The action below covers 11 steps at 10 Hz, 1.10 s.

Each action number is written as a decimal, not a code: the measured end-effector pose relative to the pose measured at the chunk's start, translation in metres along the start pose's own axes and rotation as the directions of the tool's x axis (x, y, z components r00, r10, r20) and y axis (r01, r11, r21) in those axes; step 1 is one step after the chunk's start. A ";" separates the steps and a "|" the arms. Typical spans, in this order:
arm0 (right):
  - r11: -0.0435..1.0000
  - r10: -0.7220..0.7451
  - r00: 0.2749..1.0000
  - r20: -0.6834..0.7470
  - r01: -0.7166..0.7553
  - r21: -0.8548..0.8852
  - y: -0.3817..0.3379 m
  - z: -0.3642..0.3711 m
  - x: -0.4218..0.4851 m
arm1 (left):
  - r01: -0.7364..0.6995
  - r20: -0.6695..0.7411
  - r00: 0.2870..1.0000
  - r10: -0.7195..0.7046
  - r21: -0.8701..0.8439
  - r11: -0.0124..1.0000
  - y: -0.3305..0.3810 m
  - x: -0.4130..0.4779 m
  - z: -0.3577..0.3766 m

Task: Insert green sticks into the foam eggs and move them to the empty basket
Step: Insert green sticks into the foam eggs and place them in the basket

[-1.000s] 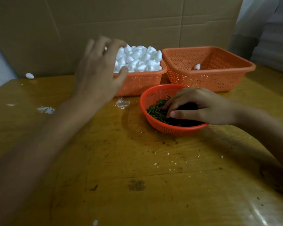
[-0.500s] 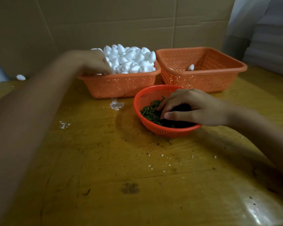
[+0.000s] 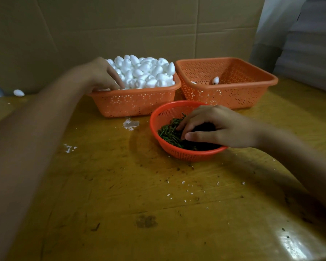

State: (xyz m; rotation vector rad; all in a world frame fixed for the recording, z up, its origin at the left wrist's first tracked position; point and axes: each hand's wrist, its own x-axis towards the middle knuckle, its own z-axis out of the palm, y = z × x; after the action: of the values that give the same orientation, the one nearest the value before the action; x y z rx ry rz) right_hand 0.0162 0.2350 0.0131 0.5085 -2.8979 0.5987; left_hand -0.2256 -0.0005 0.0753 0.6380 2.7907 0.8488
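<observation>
White foam eggs [image 3: 147, 72] are heaped in the left square orange basket [image 3: 130, 104]. My left hand [image 3: 102, 76] reaches into that basket's front left corner, its fingers dipping down among the eggs; whether it grips one is hidden. The right square orange basket [image 3: 233, 98] holds one foam egg [image 3: 215, 80] on its floor. In front stands a round red-orange basket [image 3: 158, 113] with green sticks [image 3: 167, 134]. My right hand [image 3: 218, 127] lies over it, fingers curled down onto the sticks and the thumb close to the fingertips.
A stray foam egg [image 3: 18, 92] lies at the far left by the cardboard wall [image 3: 120, 25]. Foam crumbs [image 3: 131, 124] and dark specks dot the yellow wooden table [image 3: 120, 194]. A shiny tape patch covers the near right corner.
My left hand came down from above the egg basket into its front left corner and stays among the eggs. My right hand has stayed in the stick basket.
</observation>
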 end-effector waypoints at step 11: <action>1.000 0.022 1.000 0.013 -0.022 -0.005 -0.001 -0.001 0.001 | -0.091 0.019 0.959 0.282 -0.924 0.372 0.010 -0.126 0.062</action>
State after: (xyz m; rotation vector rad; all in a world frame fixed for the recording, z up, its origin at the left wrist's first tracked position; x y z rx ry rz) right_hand 0.0162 0.2340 0.0144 0.4829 -2.9201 0.5940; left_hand -0.0925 -0.0186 0.0328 0.7234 1.5985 2.0231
